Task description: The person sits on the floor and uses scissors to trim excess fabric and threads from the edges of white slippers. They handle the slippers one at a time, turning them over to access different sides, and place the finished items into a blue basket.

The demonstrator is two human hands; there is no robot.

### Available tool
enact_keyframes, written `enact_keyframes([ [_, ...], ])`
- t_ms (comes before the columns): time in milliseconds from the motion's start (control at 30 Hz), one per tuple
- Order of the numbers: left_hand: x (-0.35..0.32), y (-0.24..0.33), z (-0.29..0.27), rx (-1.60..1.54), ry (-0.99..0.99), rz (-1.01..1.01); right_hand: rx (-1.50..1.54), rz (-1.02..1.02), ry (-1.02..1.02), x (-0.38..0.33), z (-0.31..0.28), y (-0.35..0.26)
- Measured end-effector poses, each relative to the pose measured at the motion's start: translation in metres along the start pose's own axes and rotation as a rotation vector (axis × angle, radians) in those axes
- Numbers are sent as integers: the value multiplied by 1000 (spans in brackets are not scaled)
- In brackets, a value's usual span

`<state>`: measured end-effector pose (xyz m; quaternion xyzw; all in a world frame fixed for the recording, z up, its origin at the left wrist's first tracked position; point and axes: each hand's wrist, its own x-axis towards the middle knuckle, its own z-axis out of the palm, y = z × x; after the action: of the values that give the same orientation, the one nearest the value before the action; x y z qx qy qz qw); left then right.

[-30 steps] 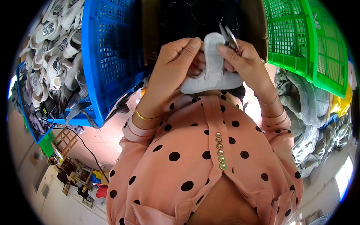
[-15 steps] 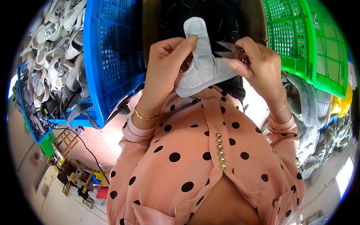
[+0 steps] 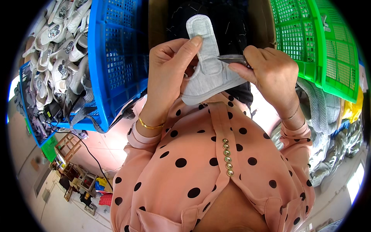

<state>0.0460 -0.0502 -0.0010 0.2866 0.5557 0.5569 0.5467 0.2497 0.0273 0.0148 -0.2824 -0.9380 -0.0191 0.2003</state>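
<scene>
My left hand point(image 3: 170, 69) grips a small light-grey fabric shoe point(image 3: 208, 83) by its upright strap, thumb pressed on the strap's front. The shoe is held over my lap, its pale sole edge facing down toward me. In my right hand point(image 3: 270, 73) is a pair of thread snips point(image 3: 235, 58), the fingers closed round it. Its dark, pointed blades reach left to the shoe's upper, beside the base of the strap; whether a thread lies between them is too small to tell. Most of the snips' grip is hidden by my fingers.
At left a blue plastic crate point(image 3: 116, 58) stands close to my forearm, with many whitish shoes point(image 3: 58, 73) piled beyond it. Green crates point(image 3: 297, 42) stand at right, above grey shoes and plastic-wrapped bundles point(image 3: 328, 154). Loose threads cling to my dark trousers point(image 3: 228, 27).
The snips' blades, spread and blurred before, now look closed together and sharp against the shoe beside the strap. Both hands and the shoe have shifted slightly.
</scene>
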Motion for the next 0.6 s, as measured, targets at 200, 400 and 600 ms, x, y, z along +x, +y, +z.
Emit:
enact_keyframes([
  [200,-1,5,4,-14,29,-4,-74,-28,15,3,-1,-1],
  [400,-3,5,2,24,16,18,-63,34,-43,4,-8,-8],
  [600,-4,4,5,-57,43,29,-77,58,-55,5,-7,-13],
])
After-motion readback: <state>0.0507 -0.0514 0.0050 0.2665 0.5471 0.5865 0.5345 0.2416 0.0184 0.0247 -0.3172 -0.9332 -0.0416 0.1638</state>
